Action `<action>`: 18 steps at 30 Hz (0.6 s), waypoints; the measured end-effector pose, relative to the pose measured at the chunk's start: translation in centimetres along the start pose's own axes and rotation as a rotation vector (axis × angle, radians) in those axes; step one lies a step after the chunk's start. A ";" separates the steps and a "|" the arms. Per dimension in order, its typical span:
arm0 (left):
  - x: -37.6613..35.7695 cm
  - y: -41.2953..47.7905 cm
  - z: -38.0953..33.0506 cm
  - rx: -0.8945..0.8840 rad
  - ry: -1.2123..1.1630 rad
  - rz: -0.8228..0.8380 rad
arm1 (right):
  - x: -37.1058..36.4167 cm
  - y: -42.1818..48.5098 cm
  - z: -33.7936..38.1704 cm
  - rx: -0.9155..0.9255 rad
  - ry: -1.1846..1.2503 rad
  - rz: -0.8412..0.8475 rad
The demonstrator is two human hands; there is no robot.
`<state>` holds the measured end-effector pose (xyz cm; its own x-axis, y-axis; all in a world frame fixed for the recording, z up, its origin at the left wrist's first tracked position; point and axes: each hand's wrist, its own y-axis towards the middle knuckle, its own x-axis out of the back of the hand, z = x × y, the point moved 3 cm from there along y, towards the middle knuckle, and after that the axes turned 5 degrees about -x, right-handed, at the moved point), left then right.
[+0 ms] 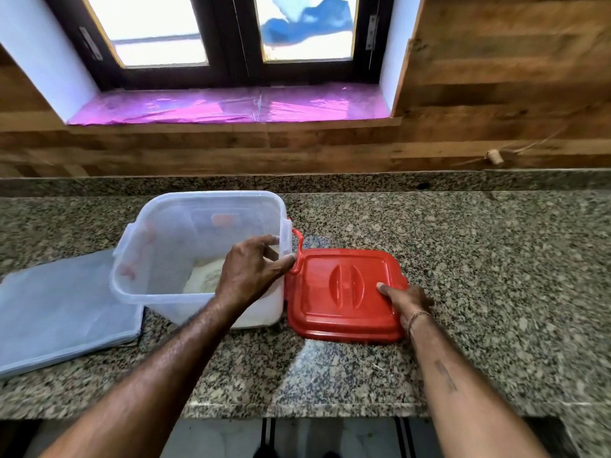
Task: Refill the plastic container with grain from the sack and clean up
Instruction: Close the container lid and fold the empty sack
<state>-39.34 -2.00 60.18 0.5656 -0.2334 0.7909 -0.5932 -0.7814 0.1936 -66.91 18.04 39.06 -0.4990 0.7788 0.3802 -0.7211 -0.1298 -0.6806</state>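
So, container's open and the lid's off to the side

Only 1 view here. The clear plastic container (pixel 165 233) sits left of centre on the granite counter (pixel 479 259), uncovered, with a small heap of pale grain (pixel 205 276) at the bottom. The left hand (pixel 251 272) grasps its right-side rim, fingers curled over the edge next to a red handle (pixel 299 246). The red lid (pixel 330 312) lies flat just right of the container. The right hand (pixel 406 302) grips the lid's right edge, thumb on top, other fingers hidden. A bluish translucent plastic sheet (pixel 59 309) lies at the far left of the frame.
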 end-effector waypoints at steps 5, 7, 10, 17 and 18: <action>0.0 0.3 0.4 0.013 0.000 0.005 | 1.8 -4.0 2.7 0.044 0.274 0.209; -0.1 0.4 0.5 0.009 -0.005 0.010 | 3.1 -3.9 3.2 0.076 0.375 0.209; 0.0 0.4 0.4 0.009 -0.011 0.021 | 6.0 -4.2 4.2 0.108 0.509 0.217; 0.1 0.6 0.4 0.030 -0.077 0.079 | 9.3 -7.4 6.5 0.112 0.694 0.343; 0.3 0.7 0.5 0.030 -0.130 0.085 | 9.2 -8.2 7.2 0.124 0.698 0.371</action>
<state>-39.31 -2.90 60.30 0.5850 -0.3707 0.7213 -0.6259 -0.7720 0.1108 -69.07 21.88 52.67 -0.3298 0.8707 -0.3650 -0.6358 -0.4906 -0.5959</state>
